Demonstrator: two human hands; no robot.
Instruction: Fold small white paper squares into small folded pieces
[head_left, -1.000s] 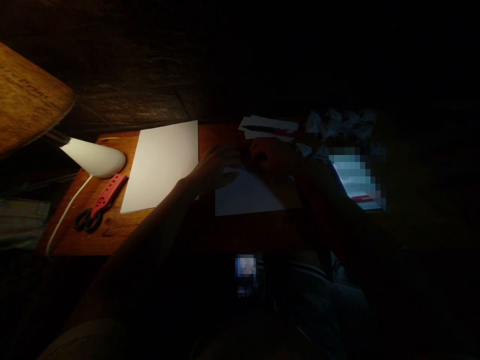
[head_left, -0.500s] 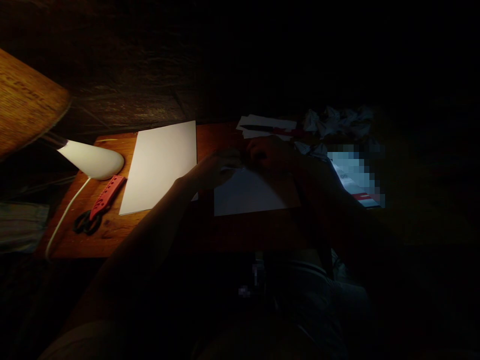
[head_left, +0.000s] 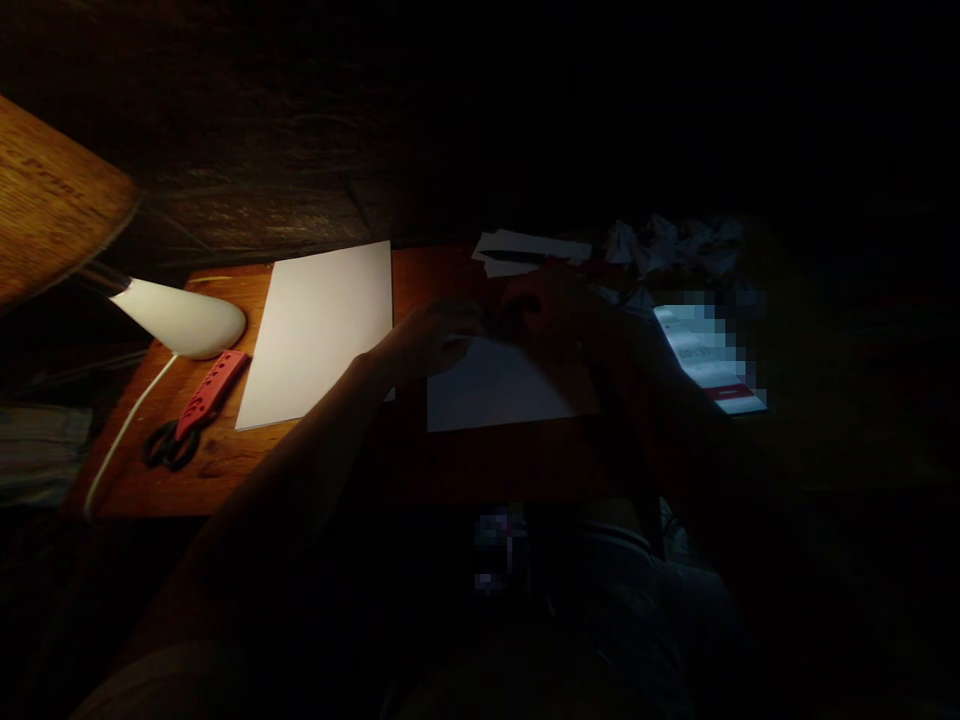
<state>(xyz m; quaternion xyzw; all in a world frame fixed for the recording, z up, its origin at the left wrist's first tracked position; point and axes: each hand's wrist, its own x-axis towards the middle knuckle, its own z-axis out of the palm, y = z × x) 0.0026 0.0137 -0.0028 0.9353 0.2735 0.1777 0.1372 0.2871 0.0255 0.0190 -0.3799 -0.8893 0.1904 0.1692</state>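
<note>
Because the lamplight falls mostly to the left, the work at the middle of the surface (head_left: 262, 462) sits in deep shadow. The person's left hand (head_left: 444, 322) and right hand (head_left: 551, 298) are close together above the far edge of a white sheet (head_left: 491, 395), which lies flat between the stack (head_left: 322, 335) and the phone (head_left: 705, 350). The step in hand looks to be close finger work, probably on something small, with both hands bent inward. A next move of that kind would call for small, matched motions of the fingertips and a light touch on the sheet below.

Neither grip can be read: the fingers look curled, but whether they are narrowed on something or hold nothing is lost in the dark. A pale sliver (head_left: 454, 342) shows by the left thumb; it may be paper or merely lit skin. The right forearm fades to black, and the hands cover the sheet's far edge. Beyond them, the slips (head_left: 506, 268) lie under a dark, blade-like thing (head_left: 517, 256), beside crumpled or folded white pieces (head_left: 660, 245) too dim to count. The phone is partly blurred into blocks, and the lampshade (head_left: 60, 205) is cut off at the left.
</note>
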